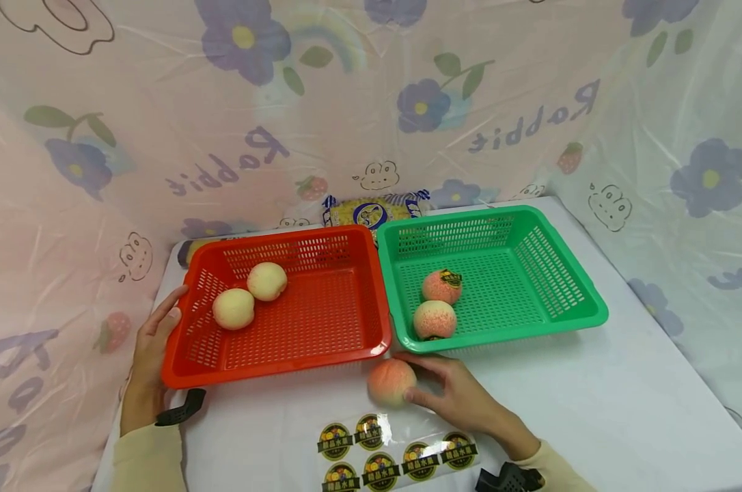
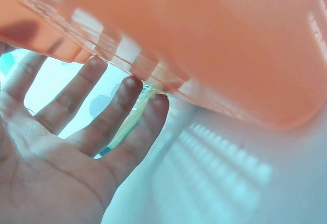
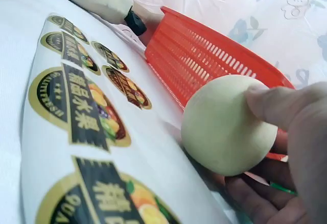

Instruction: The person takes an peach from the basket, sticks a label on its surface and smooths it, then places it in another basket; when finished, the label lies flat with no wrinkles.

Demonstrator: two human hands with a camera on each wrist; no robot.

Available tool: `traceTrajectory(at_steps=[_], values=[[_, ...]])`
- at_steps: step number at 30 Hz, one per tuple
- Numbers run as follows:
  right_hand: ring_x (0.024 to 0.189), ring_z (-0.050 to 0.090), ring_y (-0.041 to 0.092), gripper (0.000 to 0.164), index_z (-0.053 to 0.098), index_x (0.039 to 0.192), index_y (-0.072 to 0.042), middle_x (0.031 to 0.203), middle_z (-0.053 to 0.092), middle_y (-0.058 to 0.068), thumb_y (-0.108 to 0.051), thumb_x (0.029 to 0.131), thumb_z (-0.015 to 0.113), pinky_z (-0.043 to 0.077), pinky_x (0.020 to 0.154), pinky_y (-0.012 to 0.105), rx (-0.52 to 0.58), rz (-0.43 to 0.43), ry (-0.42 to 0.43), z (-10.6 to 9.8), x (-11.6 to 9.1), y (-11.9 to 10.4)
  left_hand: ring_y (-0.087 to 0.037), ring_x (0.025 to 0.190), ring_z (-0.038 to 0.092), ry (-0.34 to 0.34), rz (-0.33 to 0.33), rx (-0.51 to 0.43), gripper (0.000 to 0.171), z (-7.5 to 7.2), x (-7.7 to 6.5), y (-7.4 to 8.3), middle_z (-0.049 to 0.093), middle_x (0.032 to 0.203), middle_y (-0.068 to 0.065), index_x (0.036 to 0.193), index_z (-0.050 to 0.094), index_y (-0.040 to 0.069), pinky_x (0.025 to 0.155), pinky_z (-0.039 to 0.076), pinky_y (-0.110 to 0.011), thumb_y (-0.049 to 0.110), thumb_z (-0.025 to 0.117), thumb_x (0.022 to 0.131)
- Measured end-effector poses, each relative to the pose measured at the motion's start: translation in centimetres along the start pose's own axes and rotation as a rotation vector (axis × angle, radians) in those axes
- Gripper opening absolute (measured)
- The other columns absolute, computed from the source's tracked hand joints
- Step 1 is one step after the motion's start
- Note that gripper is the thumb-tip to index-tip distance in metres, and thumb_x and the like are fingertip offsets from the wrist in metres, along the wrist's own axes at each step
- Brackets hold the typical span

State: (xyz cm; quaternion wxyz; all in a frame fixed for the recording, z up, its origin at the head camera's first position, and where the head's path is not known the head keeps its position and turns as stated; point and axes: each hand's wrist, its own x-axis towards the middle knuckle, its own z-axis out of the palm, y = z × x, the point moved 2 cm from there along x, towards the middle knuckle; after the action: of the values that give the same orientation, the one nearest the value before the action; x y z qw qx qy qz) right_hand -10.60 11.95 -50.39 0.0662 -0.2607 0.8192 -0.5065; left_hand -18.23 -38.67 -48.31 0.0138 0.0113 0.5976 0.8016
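Observation:
In the head view, my right hand (image 1: 463,396) grips a pink-and-cream peach (image 1: 391,383) between thumb and fingers, in front of the two baskets. The right wrist view shows the pale side of that peach (image 3: 225,127). My left hand (image 1: 149,348) touches the outer left side of a red basket (image 1: 272,372), its fingers (image 2: 110,114) fairly straight against the wall. Two pale peaches (image 1: 234,309) lie in the red basket. A green basket (image 1: 506,335) on the right holds two pinker peaches; the rear peach (image 1: 440,288) bears a black-and-gold sticker.
A clear sheet of round black-and-gold stickers (image 1: 380,471) lies at the table's front. Behind the baskets is a yellow-and-blue packet (image 1: 371,212). A dark-ended object (image 1: 189,251) sits partly hidden behind the red basket. A patterned curtain (image 1: 346,102) surrounds the white table (image 1: 654,410).

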Motion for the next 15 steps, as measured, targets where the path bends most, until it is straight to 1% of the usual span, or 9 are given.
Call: traceTrajectory(at_steps=[4,6,9,12,15], values=[[0.132,0.056,0.020,0.056,0.051,0.147,-0.012,0.148,0.054,0.003,-0.022,0.095,0.069,0.049,0.106,0.030,0.139,-0.012,-0.017,0.10,-0.12,0.62,-0.014,0.109,0.070,-0.005,0.025,0.014,0.051,-0.01,-0.01,0.05,0.048,0.151,-0.001,0.158,0.032,0.017,0.083,0.056,-0.038,0.016,0.041,0.108],[0.133,0.055,0.022,0.057,0.048,0.149,-0.010,0.151,0.051,0.006,-0.019,0.096,0.068,0.048,0.107,0.030,0.190,-0.009,-0.030,0.21,-0.07,0.85,-0.014,0.110,0.070,-0.003,0.033,0.020,0.051,-0.04,0.00,0.03,0.051,0.150,0.000,0.158,0.033,0.018,0.082,0.056,-0.039,0.016,0.042,0.108],[0.132,0.056,0.020,0.057,0.047,0.149,-0.011,0.151,0.051,0.004,-0.021,0.097,0.067,0.048,0.108,0.031,0.141,-0.009,-0.031,0.18,-0.02,0.92,-0.015,0.109,0.070,0.001,0.030,0.030,0.051,-0.11,0.04,-0.01,0.052,0.149,0.000,0.158,0.033,0.018,0.082,0.057,-0.038,0.016,0.042,0.108],[0.127,0.060,0.019,0.057,0.049,0.148,-0.011,0.149,0.053,0.003,-0.024,0.096,0.069,0.049,0.106,0.035,0.087,-0.002,-0.012,-0.09,-0.14,0.76,-0.012,0.109,0.070,0.041,0.005,0.071,0.051,-0.34,0.05,0.00,0.051,0.148,0.001,0.157,0.036,0.020,0.081,0.059,-0.035,0.019,0.045,0.107],[0.123,0.063,0.020,0.058,0.052,0.146,-0.010,0.144,0.058,0.004,-0.025,0.094,0.072,0.050,0.105,0.038,0.065,-0.003,0.018,-0.39,-0.32,0.55,-0.008,0.107,0.069,0.097,-0.035,0.145,0.051,-0.73,-0.12,0.29,0.051,0.148,0.004,0.156,0.039,0.023,0.079,0.060,-0.031,0.023,0.051,0.105]])
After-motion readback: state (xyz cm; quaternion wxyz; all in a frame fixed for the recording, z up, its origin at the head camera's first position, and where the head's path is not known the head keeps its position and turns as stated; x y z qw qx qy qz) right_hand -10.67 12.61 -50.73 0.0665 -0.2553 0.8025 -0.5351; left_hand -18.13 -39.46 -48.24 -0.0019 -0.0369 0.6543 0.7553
